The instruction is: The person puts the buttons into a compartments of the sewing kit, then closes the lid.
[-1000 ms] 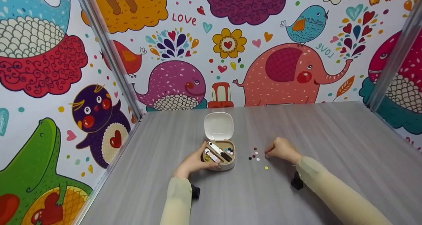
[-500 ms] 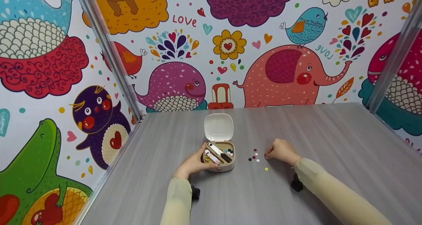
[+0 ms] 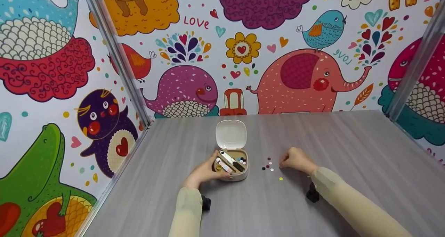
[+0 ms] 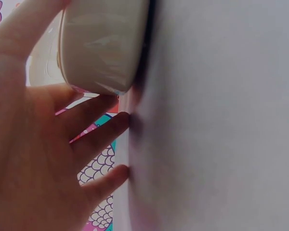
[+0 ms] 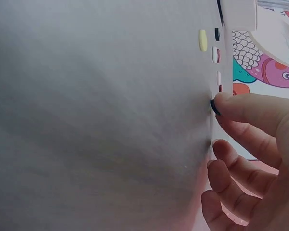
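In the head view my left hand (image 3: 203, 171) holds the side of a small beige box (image 3: 238, 177), thumb at the front and fingers at the far side. Its white lid (image 3: 231, 134) stands open at the back. Inside lie a white tool with a black end (image 3: 237, 165), a pink-and-white tool (image 3: 224, 165), a gold-coloured round piece (image 3: 218, 168) and several small buttons (image 3: 242, 161). To the right, my right hand (image 3: 299, 161) pinches a dark button (image 5: 215, 107) between thumb and index finger, just at the tabletop. The other fingers are loosely bent.
Between box and right hand lie several loose buttons: a yellow button (image 3: 281, 178) nearest me, a black button (image 3: 264, 168), a white button (image 3: 272, 170) and dark red ones. The grey table (image 3: 257, 209) ends at patterned walls at the back and sides.
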